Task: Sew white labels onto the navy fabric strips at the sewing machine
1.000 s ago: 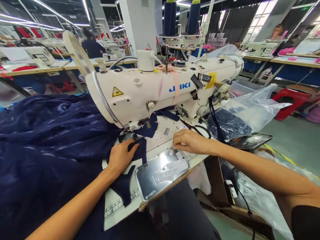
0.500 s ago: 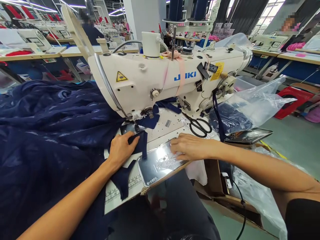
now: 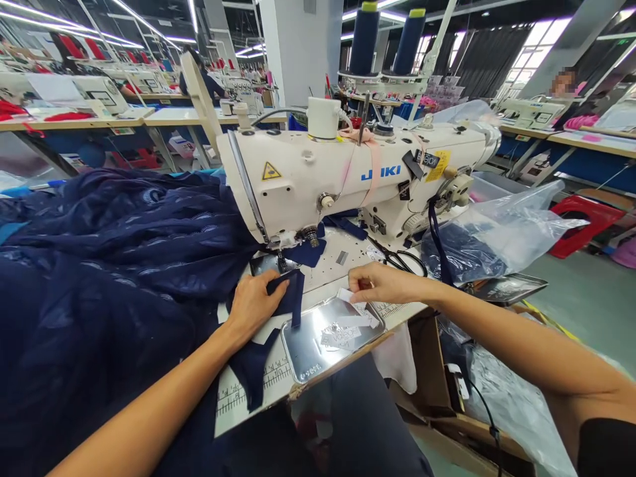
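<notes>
My left hand (image 3: 256,301) is closed on the edge of a navy fabric piece (image 3: 296,298), just in front of the needle area of a white sewing machine (image 3: 293,175). My right hand (image 3: 370,283) pinches a small white label (image 3: 346,295) over the back of a shiny metal tray (image 3: 305,354). Several white printed labels (image 3: 342,333) lie loose in that tray. Another navy piece (image 3: 254,371) rests on the ruled table edge, below my left hand. Black scissors (image 3: 405,260) lie behind my right hand, partly hidden by it.
A large heap of navy fabric (image 3: 114,265) covers the left side. At the right are a clear plastic bag (image 3: 501,225), a second metal tray (image 3: 514,289) and a cardboard box (image 3: 432,361). Thread cones (image 3: 365,43) stand behind the machine.
My right hand has lifted off the labels in the tray and now has one between its fingertips. My left hand stays at the navy piece. The whole view has shifted.
</notes>
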Tool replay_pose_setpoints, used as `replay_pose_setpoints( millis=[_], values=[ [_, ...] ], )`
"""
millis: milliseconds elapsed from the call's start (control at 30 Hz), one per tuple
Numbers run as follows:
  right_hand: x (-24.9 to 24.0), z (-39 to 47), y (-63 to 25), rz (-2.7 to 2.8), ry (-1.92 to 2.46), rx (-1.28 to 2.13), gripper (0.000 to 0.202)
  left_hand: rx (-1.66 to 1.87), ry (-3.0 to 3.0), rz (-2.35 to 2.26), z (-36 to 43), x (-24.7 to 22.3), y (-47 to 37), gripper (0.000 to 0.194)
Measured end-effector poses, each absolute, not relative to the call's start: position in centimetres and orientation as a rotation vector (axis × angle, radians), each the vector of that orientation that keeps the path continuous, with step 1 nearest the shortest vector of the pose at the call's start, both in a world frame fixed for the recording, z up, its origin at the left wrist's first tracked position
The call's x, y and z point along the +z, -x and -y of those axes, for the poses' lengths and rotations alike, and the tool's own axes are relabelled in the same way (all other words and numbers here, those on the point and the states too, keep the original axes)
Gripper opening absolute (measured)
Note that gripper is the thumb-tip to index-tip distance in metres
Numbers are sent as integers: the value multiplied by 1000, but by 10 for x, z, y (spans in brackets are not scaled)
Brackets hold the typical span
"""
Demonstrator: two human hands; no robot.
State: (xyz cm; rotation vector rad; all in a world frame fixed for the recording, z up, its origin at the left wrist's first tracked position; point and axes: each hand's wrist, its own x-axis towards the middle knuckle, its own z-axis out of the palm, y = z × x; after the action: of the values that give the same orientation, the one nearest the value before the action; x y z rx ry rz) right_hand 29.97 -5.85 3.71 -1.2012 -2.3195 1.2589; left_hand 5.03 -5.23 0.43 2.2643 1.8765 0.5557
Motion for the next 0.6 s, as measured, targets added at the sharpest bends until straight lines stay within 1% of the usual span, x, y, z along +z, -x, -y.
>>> replay_pose_setpoints(
  millis=[67, 133, 267, 467, 600],
  values=[
    [31, 54, -296, 2090, 1147, 1447, 15, 587, -2225, -1840, 54, 5, -50, 27],
    [26, 51, -290, 1948, 1086, 1557, 21, 635, -2184, -1773, 55, 6, -50, 27],
    [19, 49, -276, 1837, 1078, 1608, 21, 747, -2087, -1644, 56, 6, -50, 27],
    [19, 47, -257, 1734, 1198, 1414, 22, 883, -1901, -1540, 56, 3, -48, 25],
    [17, 45, -249, 1772, 1076, 1149, 30, 941, -1821, -1486, 56, 2, -48, 23]
  ],
)
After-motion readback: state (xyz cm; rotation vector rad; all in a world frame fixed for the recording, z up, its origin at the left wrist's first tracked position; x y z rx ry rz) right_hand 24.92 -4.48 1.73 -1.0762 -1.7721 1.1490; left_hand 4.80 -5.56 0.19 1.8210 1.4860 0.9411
